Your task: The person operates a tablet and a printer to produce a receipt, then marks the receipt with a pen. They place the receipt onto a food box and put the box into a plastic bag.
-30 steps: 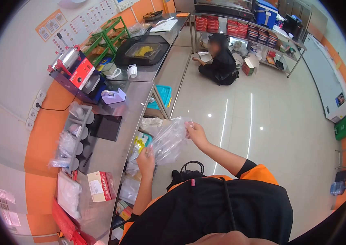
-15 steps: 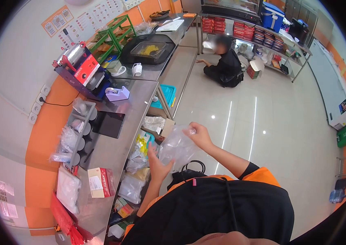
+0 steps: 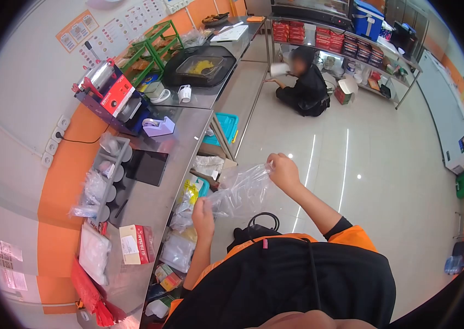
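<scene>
A clear plastic bag [image 3: 241, 192] is stretched between my two hands, in front of my body and above the floor. My left hand [image 3: 203, 218] pinches its lower left end, beside the counter's edge. The upper right corner is gripped by my right hand [image 3: 284, 172], fingers closed on the plastic. The bag looks wrinkled and see-through, with nothing visible inside it.
Along the left runs a steel counter [image 3: 180, 129] with a cup sealing machine [image 3: 112, 98], a lilac tape dispenser [image 3: 158, 126], a tablet [image 3: 148, 167] and a red-and-white box [image 3: 136, 244]. Packaged goods [image 3: 177, 252] fill the shelf below. Another person [image 3: 304, 88] sits on the floor ahead.
My left hand has gone from spread fingers to a closed pinch on the bag. My right hand has moved slightly right and up, and the bag is pulled wider.
</scene>
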Demonstrator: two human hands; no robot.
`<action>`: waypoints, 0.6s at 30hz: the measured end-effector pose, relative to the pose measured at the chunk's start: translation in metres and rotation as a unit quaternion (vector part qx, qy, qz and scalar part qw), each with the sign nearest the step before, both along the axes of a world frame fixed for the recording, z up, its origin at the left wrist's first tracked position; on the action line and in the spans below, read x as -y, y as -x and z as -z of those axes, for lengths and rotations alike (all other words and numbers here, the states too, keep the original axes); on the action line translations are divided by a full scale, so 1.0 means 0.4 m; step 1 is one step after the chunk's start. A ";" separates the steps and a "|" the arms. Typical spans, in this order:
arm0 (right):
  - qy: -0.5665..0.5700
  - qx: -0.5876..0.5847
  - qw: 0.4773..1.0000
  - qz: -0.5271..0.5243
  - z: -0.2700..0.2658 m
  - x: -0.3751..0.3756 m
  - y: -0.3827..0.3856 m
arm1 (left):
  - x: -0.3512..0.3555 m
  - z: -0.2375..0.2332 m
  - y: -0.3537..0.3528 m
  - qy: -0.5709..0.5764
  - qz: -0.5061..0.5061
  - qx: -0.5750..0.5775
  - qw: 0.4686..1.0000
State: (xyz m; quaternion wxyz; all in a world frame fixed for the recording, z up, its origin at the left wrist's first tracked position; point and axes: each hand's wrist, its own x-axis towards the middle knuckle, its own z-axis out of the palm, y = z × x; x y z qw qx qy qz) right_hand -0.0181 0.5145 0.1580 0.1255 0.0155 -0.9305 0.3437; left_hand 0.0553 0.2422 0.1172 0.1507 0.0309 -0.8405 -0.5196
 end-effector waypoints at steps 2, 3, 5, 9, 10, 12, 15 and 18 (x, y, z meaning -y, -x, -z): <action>0.003 -0.014 0.999 -0.040 0.046 0.006 0.016 | -0.061 -0.095 -0.020 0.188 0.043 -0.101 0.976; 0.004 -0.021 0.998 -0.059 0.062 0.008 0.016 | -0.088 -0.139 -0.033 0.249 0.044 -0.077 0.965; 0.055 -0.023 0.985 -0.163 0.062 0.039 0.004 | -0.133 -0.207 -0.052 0.366 0.047 -0.026 0.929; 0.177 -0.054 0.943 -0.277 0.001 0.137 -0.060 | -0.160 -0.204 -0.001 0.314 0.115 -0.082 0.939; 0.161 -0.044 0.950 -0.265 -0.016 0.144 -0.073 | -0.139 -0.144 0.028 0.255 0.127 -0.033 0.958; 0.129 -0.028 0.962 -0.239 -0.040 0.150 -0.083 | -0.116 -0.125 0.049 0.200 0.119 -0.005 0.973; 0.016 -0.050 0.976 -0.210 -0.011 0.111 -0.056 | -0.112 -0.144 0.040 0.214 0.069 -0.038 0.974; 0.014 -0.046 0.984 -0.174 0.003 0.093 -0.055 | -0.117 -0.133 0.025 0.215 0.036 -0.016 0.976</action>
